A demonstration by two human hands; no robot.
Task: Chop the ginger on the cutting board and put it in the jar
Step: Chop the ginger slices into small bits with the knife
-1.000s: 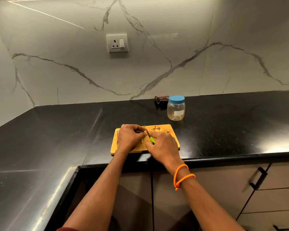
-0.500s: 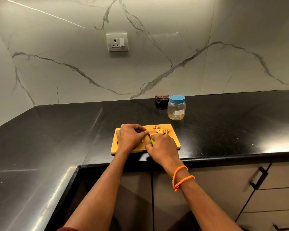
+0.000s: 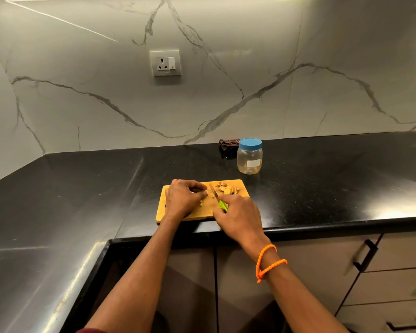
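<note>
Looking down from the head camera, I see a black countertop point(image 3: 58, 200) that wraps around a corner on the far left, backed by a pale marble-patterned wall. On that wall, left of centre, sits a white power socket point(image 3: 165, 63).

Moving toward the middle, a wooden cutting board point(image 3: 207, 207) lies near the counter's front edge. My left hand point(image 3: 184, 199) rests on the board's left half, knuckles up, fingers curled down and pinching a small piece of ginger point(image 3: 201, 202) against the wood; only a sliver of that piece shows beneath the fingertips.

Just right of it, a knife point(image 3: 216, 195) with a bright green handle angles up and away from me, its blade tip down on the board beside the left fingertips. My right hand point(image 3: 240, 216) grips the handle, fingers wrapped closed around it, and overlaps the board's lower right corner. An orange beaded bracelet point(image 3: 267, 263) circles the right wrist.

At the board's far right corner lies a small heap of cut ginger slices point(image 3: 227, 188), just beyond the blade.

Farther back and right, standing apart from the board, a clear plastic jar point(image 3: 249, 159) wears its blue lid point(image 3: 250, 143) and carries a white label. A dark crumpled cloth point(image 3: 228, 144) sits just behind and left of it.

Below the counter on the right are beige drawers with black handles point(image 3: 365, 254).
</note>
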